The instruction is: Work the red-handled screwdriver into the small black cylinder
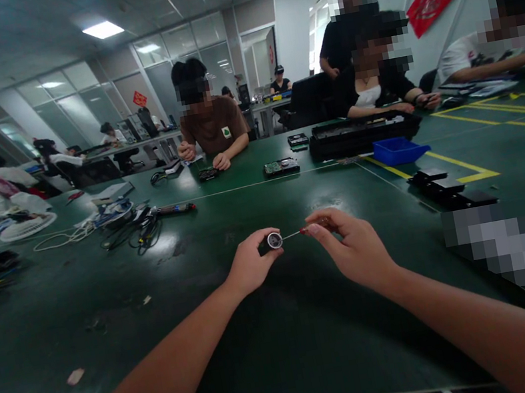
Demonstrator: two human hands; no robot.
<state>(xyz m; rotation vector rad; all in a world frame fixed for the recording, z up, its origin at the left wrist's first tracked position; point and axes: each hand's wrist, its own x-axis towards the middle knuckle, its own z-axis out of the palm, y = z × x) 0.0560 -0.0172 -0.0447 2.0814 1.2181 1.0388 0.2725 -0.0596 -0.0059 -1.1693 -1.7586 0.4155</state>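
Above the green table, my left hand (pixel 252 260) is closed on a small round black part (pixel 274 240) with a silver rim, whose round face points toward me. Its exact kind cannot be made out. My right hand (pixel 352 242) grips a thin screwdriver (pixel 292 235) with a red piece at the base of its shaft; most of the handle is hidden by the fingers. The shaft points left, and its tip reaches the rim of the round part. Whether the tip touches or sits inside it is too small to tell.
Across the green table (pixel 204 328) lie a blue bin (pixel 399 150), a black bracket (pixel 449 188), a green circuit-board drive (pixel 281 167) and a long black housing (pixel 363 132). Tangled cables (pixel 141 228) and a white fan (pixel 28 225) are at left. A person in brown (pixel 213 124) works opposite.
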